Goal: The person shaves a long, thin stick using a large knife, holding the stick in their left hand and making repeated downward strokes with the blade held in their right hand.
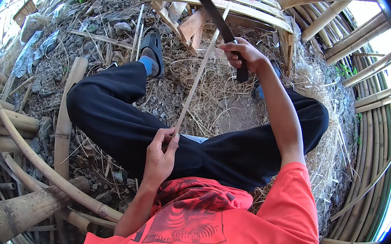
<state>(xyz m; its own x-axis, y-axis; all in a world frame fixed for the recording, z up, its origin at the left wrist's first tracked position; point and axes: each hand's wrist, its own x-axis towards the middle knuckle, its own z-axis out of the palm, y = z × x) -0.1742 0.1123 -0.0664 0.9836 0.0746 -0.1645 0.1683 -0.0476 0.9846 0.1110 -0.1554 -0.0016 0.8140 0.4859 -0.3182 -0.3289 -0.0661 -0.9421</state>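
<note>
At the far left lie thick, weathered bamboo poles [0,118] stacked in a pile, with one long curved bamboo cane [34,162] arching across them toward the lower middle; a split pale bamboo slat [64,122] rests on the ground just beside the person's left leg, which is clad in black trousers [110,113]; the left foot, in a blue sock and a dark sandal [153,51], is planted on stony soil strewn with dry straw [208,90].

Near the centre, the left hand [161,154] is closed around the lower end of a thin, pale, straight bamboo strip [201,70], thumb and fingers pinching it just above the lap; the strip rises at a slant from that grip up toward the right hand, its upper end reaching the wooden frame beyond.

Behind it stands a low bench of pale bamboo slats on rough wooden legs [227,4].

The right hand [241,53] is wrapped tight around the handle of a long, dark, flat-bladed machete [214,12]; the blade points up and to the left, and it meets the strip just beside the knuckles.

At the right edge more bamboo poles [377,69] fan outward; the person wears an orange-red printed shirt [241,231].
</note>
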